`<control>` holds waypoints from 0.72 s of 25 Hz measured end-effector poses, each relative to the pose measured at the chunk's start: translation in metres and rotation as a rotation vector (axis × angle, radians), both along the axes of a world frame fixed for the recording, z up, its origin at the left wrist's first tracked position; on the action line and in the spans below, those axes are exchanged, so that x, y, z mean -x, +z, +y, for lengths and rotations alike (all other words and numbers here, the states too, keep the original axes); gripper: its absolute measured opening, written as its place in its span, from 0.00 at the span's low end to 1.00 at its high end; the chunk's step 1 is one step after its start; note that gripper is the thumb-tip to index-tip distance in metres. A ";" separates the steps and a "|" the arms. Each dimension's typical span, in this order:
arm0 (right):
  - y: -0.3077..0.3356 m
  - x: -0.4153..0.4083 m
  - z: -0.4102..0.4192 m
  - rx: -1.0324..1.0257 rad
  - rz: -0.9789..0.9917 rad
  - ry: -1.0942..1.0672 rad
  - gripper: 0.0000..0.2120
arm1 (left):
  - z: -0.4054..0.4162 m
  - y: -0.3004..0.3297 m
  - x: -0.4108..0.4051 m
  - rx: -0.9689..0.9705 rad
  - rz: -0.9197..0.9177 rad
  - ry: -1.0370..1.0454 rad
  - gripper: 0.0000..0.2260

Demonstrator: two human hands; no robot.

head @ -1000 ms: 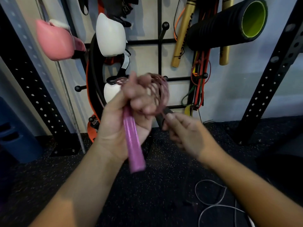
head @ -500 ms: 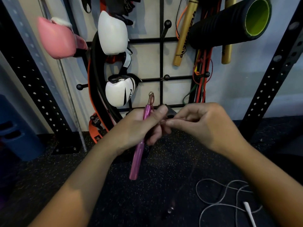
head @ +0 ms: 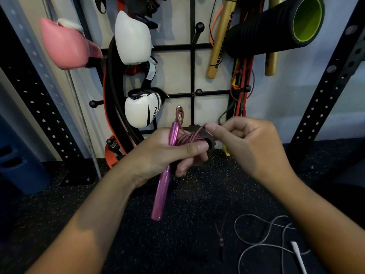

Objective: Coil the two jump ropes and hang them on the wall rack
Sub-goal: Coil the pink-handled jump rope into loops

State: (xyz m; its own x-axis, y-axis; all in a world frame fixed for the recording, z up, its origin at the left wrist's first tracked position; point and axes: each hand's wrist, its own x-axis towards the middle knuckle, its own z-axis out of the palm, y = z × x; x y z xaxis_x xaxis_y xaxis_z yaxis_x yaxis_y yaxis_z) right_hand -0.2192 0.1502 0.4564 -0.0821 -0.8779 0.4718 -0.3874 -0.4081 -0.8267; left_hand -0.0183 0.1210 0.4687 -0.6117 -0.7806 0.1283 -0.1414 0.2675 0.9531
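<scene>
My left hand grips the pink jump rope's handle, which points down and slightly left, with its pink cord wound in loops over my fingers. My right hand pinches a strand of that cord at the top right of the coil. A loose end of the pink cord dangles toward the floor. The white jump rope lies uncoiled on the black floor at the lower right, its white handle beside it. The black wall rack with ball-tipped pegs stands straight ahead.
On the rack hang white boxing gloves, a pink glove, resistance bands, gold sticks and a black foam roller. Perforated black uprights flank both sides. A blue container sits on the left.
Both hands have dropped from in front of the rack to lower down. The pink handle has tilted, and my right hand has come in close and taken a strand of the coil.
</scene>
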 end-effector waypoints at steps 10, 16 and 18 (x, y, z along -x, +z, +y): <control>-0.003 0.009 -0.009 -0.027 0.008 0.167 0.08 | 0.000 -0.003 0.004 -0.001 0.109 0.033 0.15; -0.012 0.007 -0.013 -0.043 -0.126 0.022 0.24 | 0.013 0.004 0.010 -0.328 0.452 -0.370 0.14; -0.019 0.005 -0.014 -0.257 -0.161 0.125 0.26 | 0.018 0.014 0.016 -0.425 0.770 -0.377 0.16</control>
State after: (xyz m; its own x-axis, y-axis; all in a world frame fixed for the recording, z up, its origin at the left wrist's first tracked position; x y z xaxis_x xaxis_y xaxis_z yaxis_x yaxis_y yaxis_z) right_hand -0.2238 0.1366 0.4377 -0.0222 -0.9746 0.2228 -0.2032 -0.2138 -0.9555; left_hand -0.0346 0.1390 0.4824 -0.6979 -0.6238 0.3517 0.5899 -0.2224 0.7762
